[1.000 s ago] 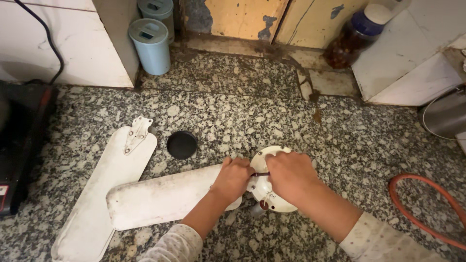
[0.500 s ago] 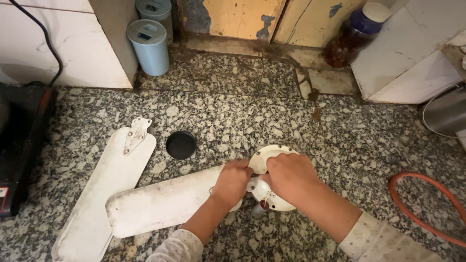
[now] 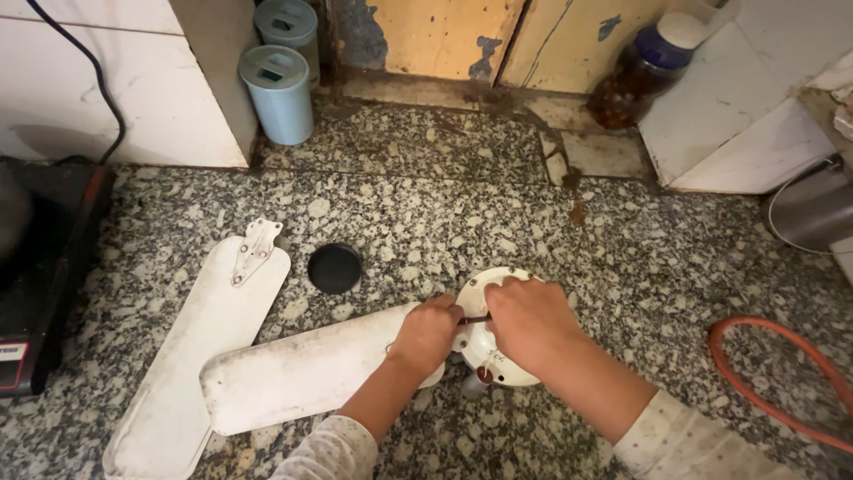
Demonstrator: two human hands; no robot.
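A white round fan motor hub [image 3: 487, 289] lies on the speckled granite floor. A dirty white fan blade [image 3: 302, 369] stretches left from it. My left hand [image 3: 426, 333] presses down on the blade's inner end beside the hub. My right hand [image 3: 530, 322] covers the hub's right side and grips a thin dark tool [image 3: 475, 319] that runs between both hands. The tool's tip is hidden under my fingers. A second white blade [image 3: 200, 342] with a metal bracket lies loose further left.
A round black cap [image 3: 335, 268] lies on the floor between the loose blade and the hub. Two pale blue canisters [image 3: 280, 93] stand at the back wall. A dark appliance [image 3: 40, 267] sits at the left edge, an orange hose [image 3: 782, 382] curves at the right, and a jar [image 3: 635, 76] stands at the back right.
Both hands stay on the hub and blade, with only slight shifts of the fingers. The blades and cap have not moved.
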